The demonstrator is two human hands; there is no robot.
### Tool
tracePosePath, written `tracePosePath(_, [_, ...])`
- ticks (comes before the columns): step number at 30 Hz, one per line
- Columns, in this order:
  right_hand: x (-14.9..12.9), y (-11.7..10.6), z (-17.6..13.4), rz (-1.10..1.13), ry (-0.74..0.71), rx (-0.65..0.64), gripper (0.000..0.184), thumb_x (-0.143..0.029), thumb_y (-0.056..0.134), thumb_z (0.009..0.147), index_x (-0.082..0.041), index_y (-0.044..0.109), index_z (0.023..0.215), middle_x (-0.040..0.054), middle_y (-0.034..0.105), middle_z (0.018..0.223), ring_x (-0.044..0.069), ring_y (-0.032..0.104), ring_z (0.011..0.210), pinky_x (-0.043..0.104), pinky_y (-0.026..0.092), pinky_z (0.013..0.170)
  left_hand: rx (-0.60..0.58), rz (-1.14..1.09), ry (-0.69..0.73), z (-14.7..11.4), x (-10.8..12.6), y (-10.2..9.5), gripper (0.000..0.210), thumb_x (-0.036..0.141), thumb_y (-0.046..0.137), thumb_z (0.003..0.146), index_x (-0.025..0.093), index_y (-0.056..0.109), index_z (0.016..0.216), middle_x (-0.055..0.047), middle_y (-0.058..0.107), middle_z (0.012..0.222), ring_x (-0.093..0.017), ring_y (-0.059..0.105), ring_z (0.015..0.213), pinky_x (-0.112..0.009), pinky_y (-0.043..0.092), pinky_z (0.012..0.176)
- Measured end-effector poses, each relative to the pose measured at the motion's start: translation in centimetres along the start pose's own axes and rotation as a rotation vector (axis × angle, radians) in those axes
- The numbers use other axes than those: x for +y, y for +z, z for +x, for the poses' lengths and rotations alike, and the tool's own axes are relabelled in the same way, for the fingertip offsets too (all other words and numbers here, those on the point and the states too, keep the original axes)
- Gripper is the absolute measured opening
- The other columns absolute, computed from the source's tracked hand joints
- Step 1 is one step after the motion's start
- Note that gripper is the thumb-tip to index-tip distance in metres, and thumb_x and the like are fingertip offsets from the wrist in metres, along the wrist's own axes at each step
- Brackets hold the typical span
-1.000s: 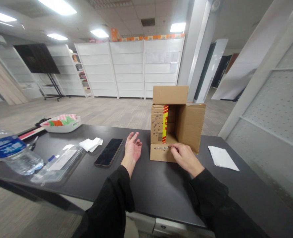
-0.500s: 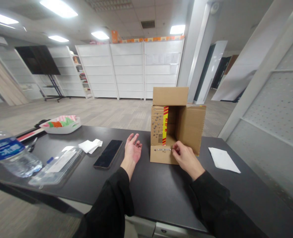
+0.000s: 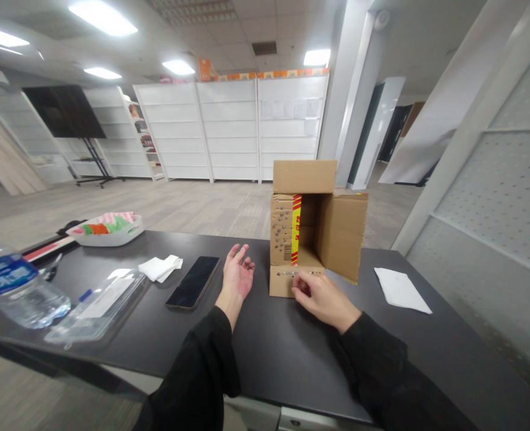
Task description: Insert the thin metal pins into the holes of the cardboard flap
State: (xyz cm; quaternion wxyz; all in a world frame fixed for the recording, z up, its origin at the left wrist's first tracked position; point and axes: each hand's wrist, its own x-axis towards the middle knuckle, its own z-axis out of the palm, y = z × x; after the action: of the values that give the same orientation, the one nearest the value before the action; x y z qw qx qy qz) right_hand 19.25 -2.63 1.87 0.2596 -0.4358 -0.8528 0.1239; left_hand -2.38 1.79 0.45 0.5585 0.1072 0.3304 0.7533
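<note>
A cardboard box (image 3: 328, 230) stands open toward me on the table, with yellow-and-red tape down its front edge. Along its lower front flap (image 3: 282, 288) runs a row of small metal pieces, perhaps screw heads, and holes. More small grey dots mark the left front panel (image 3: 280, 236). My right hand (image 3: 323, 297) is at the lower flap, thumb and fingers pinched together; whatever lies between the fingertips is too small or hidden. To the left of the box, my left hand (image 3: 238, 272) hovers palm up with its fingers loosely curled and apart, and I see nothing in it.
Left on the dark table (image 3: 265, 359) lie a phone (image 3: 193, 282), folded tissues (image 3: 160, 267), a clear plastic case (image 3: 97, 308), a water bottle (image 3: 18, 287) and a white basket (image 3: 106, 238) of colourful cloth. A white paper (image 3: 402, 290) lies right of the box.
My right hand has moved left and slightly down along the lower flap, uncovering the row's right end. My left hand keeps nearly the same pose. The view has shifted slightly.
</note>
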Motion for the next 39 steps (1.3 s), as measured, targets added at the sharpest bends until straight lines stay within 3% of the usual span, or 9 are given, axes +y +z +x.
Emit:
tracePosePath(7, [-2.6, 1.4, -0.4, 0.02, -0.107, -0.094, 0.005, -0.021, 0.06, 0.085, -0.021, 0.061, 0.08, -0.0032, 0.06, 0.065, 0.012, 0.053, 0.057, 0.023, 0.029, 0.055, 0.008, 0.007, 0.006, 0.0, -0.1, 0.0, 0.036, 0.01, 0.073, 0.072, 0.026, 0.057, 0.1, 0.002, 0.068, 0.099, -0.004, 0.05, 0.053, -0.021, 0.04, 0.055])
tracePosePath(16, [-2.9, 2.5, -0.3, -0.051, -0.126, -0.103, 0.012, -0.026, 0.058, 0.09, -0.021, 0.061, 0.079, -0.0001, 0.065, 0.074, 0.014, 0.058, 0.068, 0.025, 0.031, 0.062, 0.002, 0.015, 0.003, -0.1, 0.1, 0.2, 0.035, 0.01, 0.073, 0.071, 0.025, 0.057, 0.099, 0.003, 0.068, 0.101, -0.003, 0.05, 0.052, -0.021, 0.04, 0.056])
tracePosePath(28, [-2.9, 3.9, 0.2, -0.216, -0.106, 0.168, 0.012, -0.02, 0.051, 0.092, -0.019, 0.056, 0.08, 0.0039, 0.061, 0.085, 0.018, 0.055, 0.082, 0.028, 0.036, 0.074, 0.008, 0.005, 0.004, -0.1, 0.0, 0.3, 0.033, 0.009, 0.072, 0.073, 0.025, 0.057, 0.098, 0.003, 0.068, 0.098, -0.003, 0.049, 0.053, -0.022, 0.039, 0.056])
tracePosePath(33, [-3.0, 3.9, 0.2, -0.361, -0.021, 0.29, 0.009, -0.022, 0.052, 0.09, -0.019, 0.059, 0.085, 0.0062, 0.061, 0.089, 0.022, 0.053, 0.088, 0.036, 0.033, 0.084, 0.011, -0.01, -0.005, -0.1, 0.0, 0.4, 0.034, 0.009, 0.071, 0.073, 0.025, 0.057, 0.099, 0.003, 0.068, 0.097, -0.004, 0.049, 0.052, -0.022, 0.039, 0.056])
tracePosePath(39, [-3.9, 4.0, -0.1, -0.428, 0.035, 0.325, 0.016, -0.028, 0.056, 0.088, -0.019, 0.062, 0.1, 0.0094, 0.061, 0.1, 0.027, 0.051, 0.095, 0.041, 0.033, 0.091, 0.009, -0.019, -0.012, 0.0, 0.0, 0.2, 0.034, 0.009, 0.072, 0.073, 0.026, 0.057, 0.099, 0.003, 0.068, 0.098, -0.004, 0.049, 0.052, -0.022, 0.039, 0.055])
